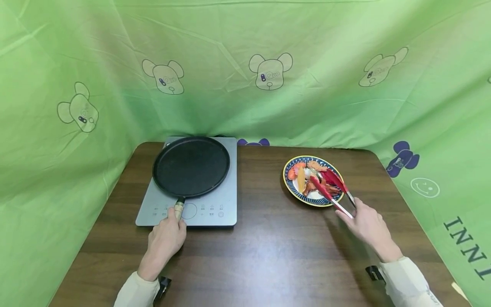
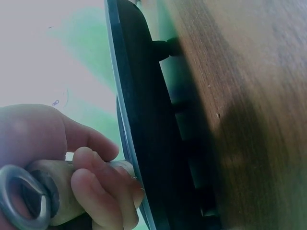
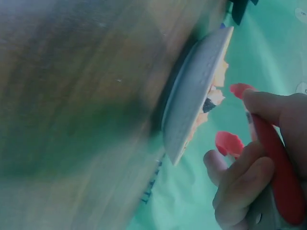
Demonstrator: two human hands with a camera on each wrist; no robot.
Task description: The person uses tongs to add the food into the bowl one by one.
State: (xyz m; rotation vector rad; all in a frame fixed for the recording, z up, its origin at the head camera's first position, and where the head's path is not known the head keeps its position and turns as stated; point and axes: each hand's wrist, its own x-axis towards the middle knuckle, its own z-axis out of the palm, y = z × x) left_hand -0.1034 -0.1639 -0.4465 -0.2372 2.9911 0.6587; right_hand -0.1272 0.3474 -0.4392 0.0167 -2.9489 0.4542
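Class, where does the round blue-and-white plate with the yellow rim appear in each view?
Head: the plate sits right of centre.
Left wrist: not in it.
Right wrist: just right of centre, its outer side showing.
Shared landmark: the brown wooden table.

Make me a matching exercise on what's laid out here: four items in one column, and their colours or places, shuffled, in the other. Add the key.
Column one
1. Pan
2. Tongs
3. Plate
4. Cooktop

Column two
A. Blue-patterned, with a yellow edge
B. Silver-grey, underneath a round black thing
C. Black and round, its handle gripped by the left hand
D. Red-tipped, held in the right hand

Right pairs: 1-C, 2-D, 3-A, 4-B
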